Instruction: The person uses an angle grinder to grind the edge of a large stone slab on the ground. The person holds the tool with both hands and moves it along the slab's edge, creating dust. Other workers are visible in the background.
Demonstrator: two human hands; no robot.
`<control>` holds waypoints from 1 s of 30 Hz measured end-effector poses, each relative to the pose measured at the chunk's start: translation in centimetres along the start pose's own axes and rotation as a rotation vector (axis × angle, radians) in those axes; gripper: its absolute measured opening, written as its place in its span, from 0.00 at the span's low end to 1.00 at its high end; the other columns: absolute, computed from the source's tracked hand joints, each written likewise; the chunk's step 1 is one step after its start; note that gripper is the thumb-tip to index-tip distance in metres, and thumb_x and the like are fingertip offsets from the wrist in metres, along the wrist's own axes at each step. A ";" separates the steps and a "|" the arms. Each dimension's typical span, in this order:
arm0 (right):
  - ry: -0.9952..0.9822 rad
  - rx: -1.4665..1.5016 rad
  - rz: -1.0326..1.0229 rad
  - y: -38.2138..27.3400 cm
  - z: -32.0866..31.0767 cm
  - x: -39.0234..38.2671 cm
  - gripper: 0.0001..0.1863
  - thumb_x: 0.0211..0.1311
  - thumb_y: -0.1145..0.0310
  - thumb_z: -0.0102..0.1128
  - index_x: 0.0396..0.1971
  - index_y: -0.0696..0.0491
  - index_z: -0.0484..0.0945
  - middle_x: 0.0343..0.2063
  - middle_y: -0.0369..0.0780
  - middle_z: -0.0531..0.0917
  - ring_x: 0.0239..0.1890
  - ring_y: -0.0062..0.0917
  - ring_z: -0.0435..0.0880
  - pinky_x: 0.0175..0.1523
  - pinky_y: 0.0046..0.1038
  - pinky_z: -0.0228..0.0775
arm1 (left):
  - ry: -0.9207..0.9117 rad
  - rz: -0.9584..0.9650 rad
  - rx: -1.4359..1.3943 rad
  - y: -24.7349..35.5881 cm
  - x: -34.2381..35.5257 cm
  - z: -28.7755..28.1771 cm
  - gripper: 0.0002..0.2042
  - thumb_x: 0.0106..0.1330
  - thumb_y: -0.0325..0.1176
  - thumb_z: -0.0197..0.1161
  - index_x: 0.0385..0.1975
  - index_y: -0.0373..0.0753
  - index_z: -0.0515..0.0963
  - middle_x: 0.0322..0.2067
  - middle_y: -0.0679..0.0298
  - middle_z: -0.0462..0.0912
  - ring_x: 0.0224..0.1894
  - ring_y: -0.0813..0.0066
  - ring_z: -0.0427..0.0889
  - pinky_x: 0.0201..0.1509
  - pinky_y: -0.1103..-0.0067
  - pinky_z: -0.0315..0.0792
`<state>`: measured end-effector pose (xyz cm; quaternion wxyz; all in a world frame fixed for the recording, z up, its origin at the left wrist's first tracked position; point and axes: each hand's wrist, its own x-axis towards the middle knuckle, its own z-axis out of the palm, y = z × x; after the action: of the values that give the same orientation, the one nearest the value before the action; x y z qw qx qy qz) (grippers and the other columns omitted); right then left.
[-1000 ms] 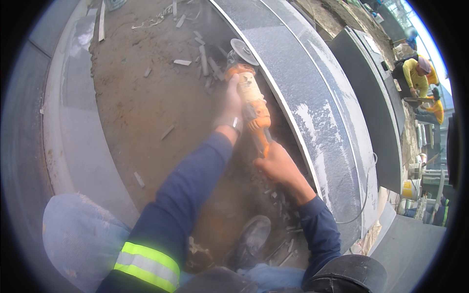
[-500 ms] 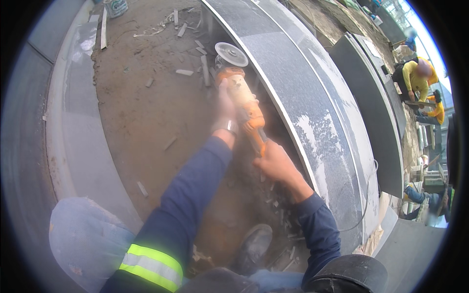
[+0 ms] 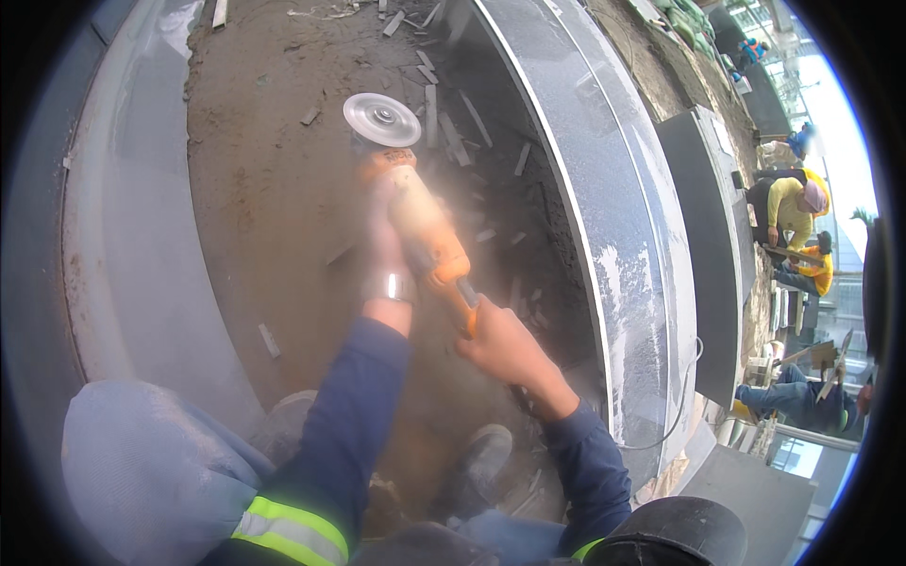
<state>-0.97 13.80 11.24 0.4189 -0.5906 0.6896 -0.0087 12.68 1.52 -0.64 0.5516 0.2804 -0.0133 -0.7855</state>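
Angle grinder (image 3: 432, 236), orange and hazed by dust, is held over the bare ground (image 3: 274, 179) in the head view, slanting from its rear grip at lower right to its cutting disc (image 3: 382, 120) at upper left. It sits between the inner edge of the pale grey slab (image 3: 142, 217) on the left and the white edge of the dark stone slab (image 3: 590, 174) on the right, apart from both. The disc's face is turned up to the camera.

The left hand (image 3: 380, 231) reaches farther forward, its arm stretched almost straight up from the lower edge, a metal band (image 3: 388, 287) at the wrist. It lies along the left side of the grinder's body, close behind the head; its fingers are blurred and hidden, so I cannot tell how far they close.

The right hand (image 3: 505, 344) is nearer the body, its forearm slanting up and leftward, the back of the hand outward. Its fingers are curled and clamped on the rear grip.

Loose stone strips (image 3: 453, 141) lie on the ground near the disc, toward the dark slab's white edge.
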 end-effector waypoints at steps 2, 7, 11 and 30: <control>-0.080 -0.011 0.059 -1.0 0.7 -0.1 0.28 0.54 0.66 0.67 0.50 0.69 0.71 0.32 0.61 0.84 0.40 0.54 0.85 0.46 0.43 0.77 | 0.066 -0.026 -0.041 0.1 -1.2 -1.6 0.32 0.62 0.63 0.61 0.51 0.39 0.68 0.34 0.53 0.81 0.31 0.60 0.86 0.33 0.64 0.84; -0.143 -0.015 0.095 -3.2 2.5 0.1 0.28 0.54 0.64 0.71 0.47 0.68 0.70 0.29 0.58 0.84 0.35 0.50 0.86 0.43 0.41 0.78 | 0.138 -0.038 -0.092 1.8 -2.4 -3.3 0.32 0.61 0.63 0.62 0.49 0.39 0.70 0.33 0.53 0.81 0.30 0.60 0.85 0.32 0.65 0.84; -0.304 0.233 0.248 -6.3 1.0 0.4 0.20 0.58 0.65 0.70 0.42 0.63 0.72 0.24 0.45 0.83 0.24 0.30 0.85 0.31 0.32 0.75 | 0.093 -0.079 -0.113 3.2 -2.1 -2.4 0.31 0.62 0.63 0.61 0.49 0.39 0.70 0.33 0.53 0.82 0.29 0.61 0.86 0.30 0.66 0.84; 0.352 0.919 0.517 -9.8 -12.1 -17.4 0.15 0.55 0.75 0.65 0.40 0.58 0.71 0.19 0.37 0.73 0.16 0.22 0.73 0.21 0.26 0.67 | -0.767 -0.466 0.161 -3.6 -5.0 20.8 0.40 0.68 0.67 0.58 0.58 0.29 0.71 0.40 0.54 0.84 0.40 0.71 0.89 0.36 0.77 0.85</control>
<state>-1.01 19.34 33.93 0.5005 -0.1485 0.7969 -0.3040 1.27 1.33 17.79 0.2916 0.0065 -0.2141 -0.9322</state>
